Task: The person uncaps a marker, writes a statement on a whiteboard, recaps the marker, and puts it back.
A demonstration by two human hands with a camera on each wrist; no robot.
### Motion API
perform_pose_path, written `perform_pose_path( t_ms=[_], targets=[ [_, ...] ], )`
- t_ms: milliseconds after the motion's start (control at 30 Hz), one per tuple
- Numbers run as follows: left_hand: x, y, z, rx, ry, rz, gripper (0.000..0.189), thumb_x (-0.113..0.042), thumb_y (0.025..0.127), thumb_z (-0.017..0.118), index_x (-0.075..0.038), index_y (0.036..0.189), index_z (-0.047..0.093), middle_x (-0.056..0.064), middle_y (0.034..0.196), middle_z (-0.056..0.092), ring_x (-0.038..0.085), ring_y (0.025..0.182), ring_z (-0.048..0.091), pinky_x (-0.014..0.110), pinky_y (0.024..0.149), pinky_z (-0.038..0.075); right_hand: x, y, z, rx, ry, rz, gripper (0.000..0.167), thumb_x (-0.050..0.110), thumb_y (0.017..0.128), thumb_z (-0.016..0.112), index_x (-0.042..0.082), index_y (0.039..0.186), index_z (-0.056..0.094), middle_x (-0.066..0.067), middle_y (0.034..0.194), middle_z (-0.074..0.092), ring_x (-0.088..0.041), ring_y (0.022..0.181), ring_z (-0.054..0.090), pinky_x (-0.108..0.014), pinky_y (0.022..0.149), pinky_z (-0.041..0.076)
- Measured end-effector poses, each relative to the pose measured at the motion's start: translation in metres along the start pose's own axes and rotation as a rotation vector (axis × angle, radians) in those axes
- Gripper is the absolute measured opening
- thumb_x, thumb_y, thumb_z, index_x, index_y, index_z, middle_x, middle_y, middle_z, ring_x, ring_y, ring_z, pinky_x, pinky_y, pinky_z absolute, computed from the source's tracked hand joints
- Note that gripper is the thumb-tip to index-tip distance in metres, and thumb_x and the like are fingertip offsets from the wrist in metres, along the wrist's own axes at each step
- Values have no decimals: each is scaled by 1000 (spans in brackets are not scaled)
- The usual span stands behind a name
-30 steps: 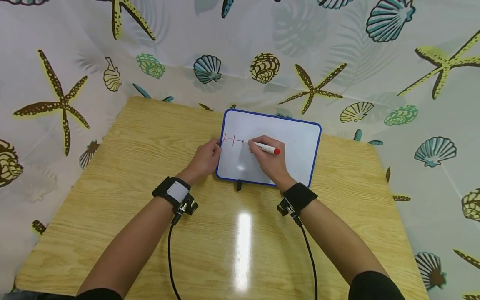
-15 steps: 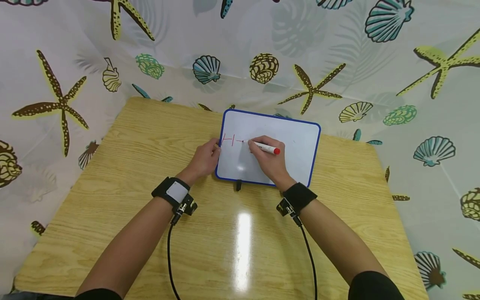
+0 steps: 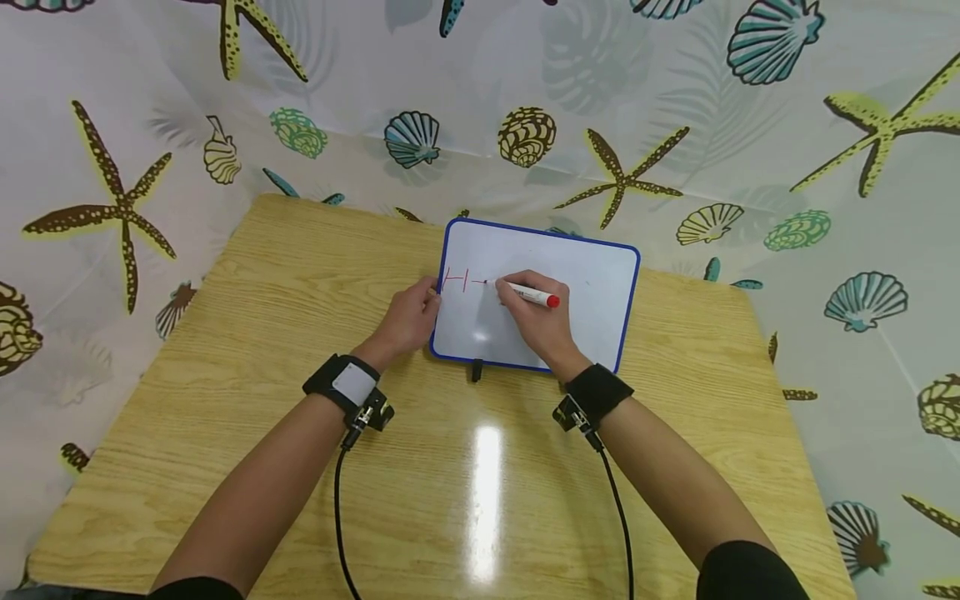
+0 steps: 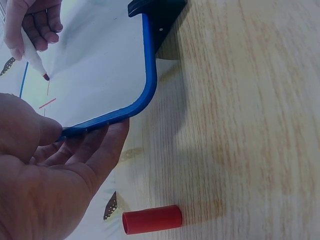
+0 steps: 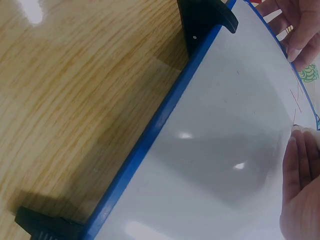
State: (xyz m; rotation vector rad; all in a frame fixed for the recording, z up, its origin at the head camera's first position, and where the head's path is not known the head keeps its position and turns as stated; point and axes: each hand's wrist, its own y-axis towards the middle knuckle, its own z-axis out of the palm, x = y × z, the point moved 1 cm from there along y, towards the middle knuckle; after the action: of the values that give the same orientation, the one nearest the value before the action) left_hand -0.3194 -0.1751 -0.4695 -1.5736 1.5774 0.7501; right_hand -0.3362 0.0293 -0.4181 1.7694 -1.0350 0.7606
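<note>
A blue-framed whiteboard [image 3: 600, 283] stands tilted back at the far side of the table, with a red H and a short red dash on its left part. My left hand [image 3: 408, 318] grips its left edge; in the left wrist view the thumb lies over the frame and the fingers [image 4: 111, 145] go behind it. My right hand [image 3: 543, 321] holds a white marker [image 3: 534, 296] with a red end like a pen. In the left wrist view, the marker's dark red tip [image 4: 46, 77] is right at the end of the dash.
A red marker cap [image 4: 152, 220] lies on the wooden table [image 3: 300, 275] near my left hand. Black feet, one [image 5: 205, 22] near the left corner and another [image 5: 47, 225] farther right, hold the board's lower edge. A shell-patterned cloth [image 3: 480, 75] hangs behind the table.
</note>
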Motion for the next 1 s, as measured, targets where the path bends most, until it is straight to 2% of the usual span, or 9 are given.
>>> perform_pose_path(
  t_ms=[333, 667, 1000],
  targets=[
    [0, -1, -1, 2, -22, 5, 40, -17, 112, 37, -2, 149, 43, 21, 125, 64, 30, 104, 62, 43, 90, 53, 2, 1, 1, -21, -12, 4, 12, 0, 94, 67, -9, 92, 75, -22, 81, 73, -21, 72, 65, -23, 65, 48],
    [1, -1, 0, -1, -11, 10, 40, -16, 112, 37, -1, 148, 43, 22, 125, 63, 31, 104, 63, 44, 90, 53, -5, 4, 4, -33, -37, 11, 15, 8, 96, 68, -4, 91, 77, -16, 81, 75, -21, 73, 66, -25, 66, 50],
    [-1, -2, -1, -4, -2, 8, 40, -16, 112, 37, -1, 149, 43, 21, 124, 63, 31, 104, 62, 44, 90, 53, 1, 6, 5, -32, -28, 40, 13, 3, 96, 68, -8, 93, 75, -20, 83, 74, -27, 75, 66, -25, 66, 49]
  ],
)
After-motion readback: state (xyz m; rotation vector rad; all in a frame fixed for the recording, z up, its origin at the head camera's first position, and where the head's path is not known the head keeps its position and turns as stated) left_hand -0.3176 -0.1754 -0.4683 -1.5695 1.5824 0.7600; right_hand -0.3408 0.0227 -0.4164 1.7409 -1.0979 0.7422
